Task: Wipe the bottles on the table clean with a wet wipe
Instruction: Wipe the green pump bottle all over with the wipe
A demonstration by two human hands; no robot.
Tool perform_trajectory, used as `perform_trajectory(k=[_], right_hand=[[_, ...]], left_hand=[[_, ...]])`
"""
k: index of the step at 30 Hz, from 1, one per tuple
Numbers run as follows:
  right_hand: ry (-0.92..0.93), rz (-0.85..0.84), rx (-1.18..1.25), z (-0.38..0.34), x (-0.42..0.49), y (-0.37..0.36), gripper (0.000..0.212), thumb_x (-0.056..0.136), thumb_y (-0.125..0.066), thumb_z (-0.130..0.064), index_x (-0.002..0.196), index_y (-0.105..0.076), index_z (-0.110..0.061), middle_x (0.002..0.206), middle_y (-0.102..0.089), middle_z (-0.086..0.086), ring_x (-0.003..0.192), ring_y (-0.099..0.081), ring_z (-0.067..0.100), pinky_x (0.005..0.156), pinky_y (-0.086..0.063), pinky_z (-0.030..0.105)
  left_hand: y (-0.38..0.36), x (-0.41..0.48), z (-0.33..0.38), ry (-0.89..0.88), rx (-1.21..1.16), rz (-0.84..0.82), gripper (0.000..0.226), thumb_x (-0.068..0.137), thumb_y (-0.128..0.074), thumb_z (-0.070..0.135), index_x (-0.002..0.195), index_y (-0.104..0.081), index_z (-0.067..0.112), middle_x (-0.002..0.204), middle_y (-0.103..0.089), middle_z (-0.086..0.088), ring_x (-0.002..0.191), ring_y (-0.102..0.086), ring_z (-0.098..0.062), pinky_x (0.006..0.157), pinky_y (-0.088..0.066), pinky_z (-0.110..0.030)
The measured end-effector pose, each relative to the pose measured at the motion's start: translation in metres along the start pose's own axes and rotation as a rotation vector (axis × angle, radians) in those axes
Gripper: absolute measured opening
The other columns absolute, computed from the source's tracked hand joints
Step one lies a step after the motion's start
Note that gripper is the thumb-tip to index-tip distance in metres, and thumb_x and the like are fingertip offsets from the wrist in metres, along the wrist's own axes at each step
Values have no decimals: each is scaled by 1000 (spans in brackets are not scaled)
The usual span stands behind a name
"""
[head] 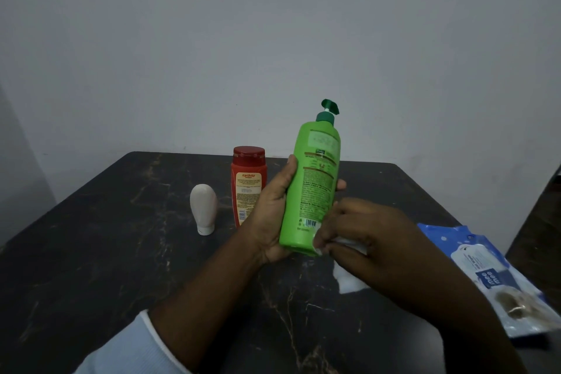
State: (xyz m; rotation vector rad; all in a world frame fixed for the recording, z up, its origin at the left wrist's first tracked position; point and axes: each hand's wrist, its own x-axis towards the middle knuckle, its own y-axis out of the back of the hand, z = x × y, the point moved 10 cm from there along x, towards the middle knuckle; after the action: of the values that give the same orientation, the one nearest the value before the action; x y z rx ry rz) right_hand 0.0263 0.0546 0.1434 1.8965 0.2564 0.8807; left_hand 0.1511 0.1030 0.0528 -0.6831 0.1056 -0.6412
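Your left hand (pixel 270 215) grips the green bottle (pixel 312 188); right hand (pixel 364 240) pinches the wet wipe (pixel 349 281) at its base. Rotate the bottle, wipe upward.

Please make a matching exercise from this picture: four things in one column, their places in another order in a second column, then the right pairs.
Things:
1. green plastic pump bottle
2. red plastic bottle with red cap
3. small white tube-shaped bottle
4. white wet wipe

Places:
A. pinched by the right hand against the green bottle's lower end
B. standing on its cap, furthest left
C. held by the left hand
D. standing upright behind the left hand

Pairs: 1-C, 2-D, 3-B, 4-A
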Motion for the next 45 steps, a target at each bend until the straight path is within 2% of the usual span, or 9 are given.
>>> perform_trajectory(k=[2, 6, 14, 22, 28, 31, 36, 40, 45], right_hand=[[14, 18, -31, -10, 3, -7, 13, 88, -66, -18, 96, -74, -25, 98, -63, -8, 90, -57, 3, 75, -47, 17], [64, -36, -94, -26, 10, -31, 22, 92, -60, -17, 109, -72, -24, 105, -59, -5, 96, -49, 13, 78, -45, 28], [-41, -2, -88, 13, 1, 1, 13, 79, -62, -9, 82, -71, -18, 86, -63, -4, 79, -61, 12, 66, -36, 8], [79, 190, -67, -14, 5, 2, 16, 85, -66, -9, 95, -73, -19, 97, -66, -4, 90, -61, 11, 75, -53, 24], [41, 123, -41, 9, 2, 7, 12, 85, -66, -13, 93, -72, -19, 95, -66, -6, 89, -59, 3, 78, -43, 10], [-16, 175, -40, 23, 1, 12, 11, 82, -69, -10, 88, -72, -19, 88, -66, -8, 83, -58, 1, 75, -43, 14], [27, 263, 25, 6, 4, 11, 11, 87, -67, -11, 94, -73, -15, 96, -67, -4, 92, -62, 4, 81, -49, 17], [118, 154, -46, -8, 4, 1, 17, 85, -65, -13, 96, -74, -21, 98, -68, -7, 92, -61, 4, 80, -48, 14], [-5, 309, -86, 18, 2, 18, 15, 83, -68, 0, 93, -74, -10, 94, -68, 4, 87, -64, 19, 74, -56, 36]], left_hand=[[-3, 0, 0, -5, 9, -9, 73, 103, -39, 63, 141, -59, 4, 135, -59, -28, 112, -63, -36, 99, -52, -49], [-7, -1, -2, -4, 14, -21, 66, 102, -42, 60, 136, -65, 8, 130, -60, -29, 102, -66, -32, 90, -56, -41], [-5, 1, 3, -19, -18, -70, 74, 102, -39, 63, 144, -56, 3, 133, -64, -23, 108, -59, -35, 94, -51, -49], [-2, 2, 6, 7, -111, -86, 74, 100, -42, 66, 137, -64, 5, 134, -64, -23, 117, -58, -33, 105, -46, -47], [-3, 2, 5, 17, -155, -68, 75, 101, -43, 64, 141, -59, 3, 137, -59, -24, 111, -58, -33, 100, -47, -48], [-6, 0, 7, -1, -140, -88, 76, 102, -41, 64, 145, -55, 2, 136, -61, -23, 104, -61, -31, 93, -52, -47], [-2, 3, 3, 17, -109, -69, 80, 100, -43, 65, 151, -48, 4, 142, -56, -25, 124, -53, -35, 118, -31, -56], [-1, 2, 5, 3, -105, -56, 77, 100, -42, 65, 146, -53, 3, 138, -59, -25, 114, -57, -34, 108, -44, -48], [-6, 1, -3, 47, -80, -82, 73, 101, -44, 64, 140, -60, 5, 136, -63, -22, 118, -63, -31, 108, -45, -47]])
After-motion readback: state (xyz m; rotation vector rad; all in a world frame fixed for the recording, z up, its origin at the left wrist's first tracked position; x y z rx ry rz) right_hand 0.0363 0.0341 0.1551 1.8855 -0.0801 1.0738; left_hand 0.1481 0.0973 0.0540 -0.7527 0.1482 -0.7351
